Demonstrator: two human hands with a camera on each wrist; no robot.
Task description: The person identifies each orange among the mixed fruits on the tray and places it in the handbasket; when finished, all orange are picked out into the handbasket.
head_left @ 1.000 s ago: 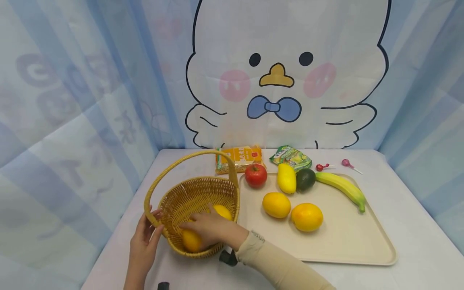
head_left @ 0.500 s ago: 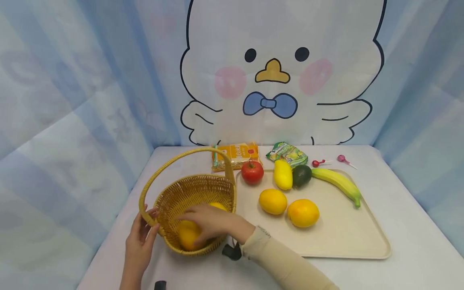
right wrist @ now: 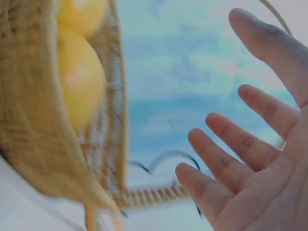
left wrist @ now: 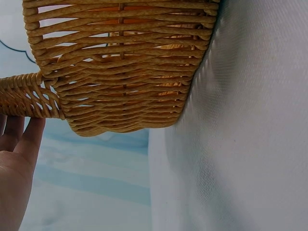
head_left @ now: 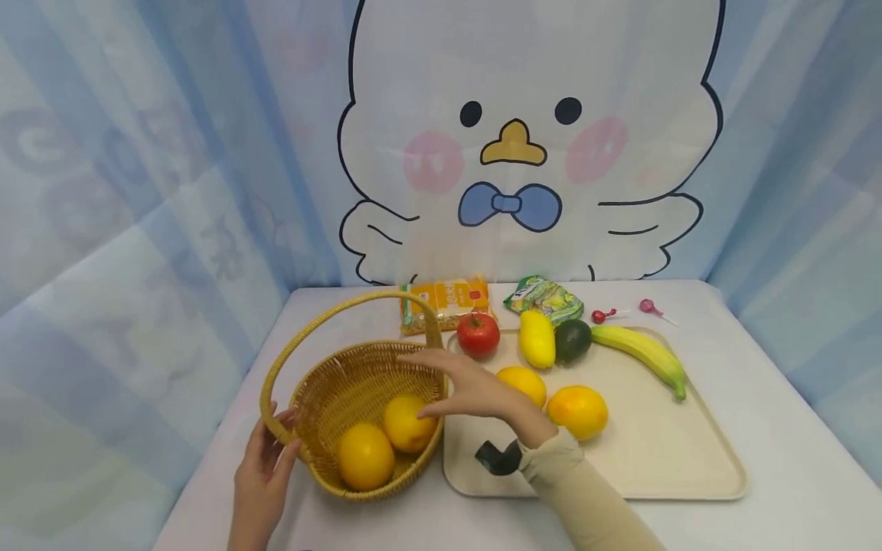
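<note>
A woven wicker basket (head_left: 344, 375) with an arched handle (head_left: 324, 325) stands on the left of the table. Two yellow-orange fruits, like oranges or lemons, lie inside it: one fruit (head_left: 365, 457) near the front and another fruit (head_left: 409, 423) touching it on the right. My left hand (head_left: 260, 482) holds the handle's left base between thumb and fingers; in the left wrist view its fingertips touch the woven handle. Over the basket's right rim hovers my right hand (head_left: 475, 390), fingers spread and holding nothing. The right wrist view shows this palm (right wrist: 269, 192) beside the basket.
A beige tray (head_left: 661, 459) on the right bears a tomato (head_left: 478, 335), yellow mango-like fruit (head_left: 537, 339), dark green avocado (head_left: 573, 340), banana (head_left: 641, 356) and two yellow-orange fruits (head_left: 577, 412). Behind it lie a grain bag (head_left: 448, 302), green packet (head_left: 544, 300) and two lollipops (head_left: 648, 306).
My right hand has let go of the fruit in the basket and risen up and to the right, over the rim. Both fruits stay inside. The left hand keeps its place on the handle.
</note>
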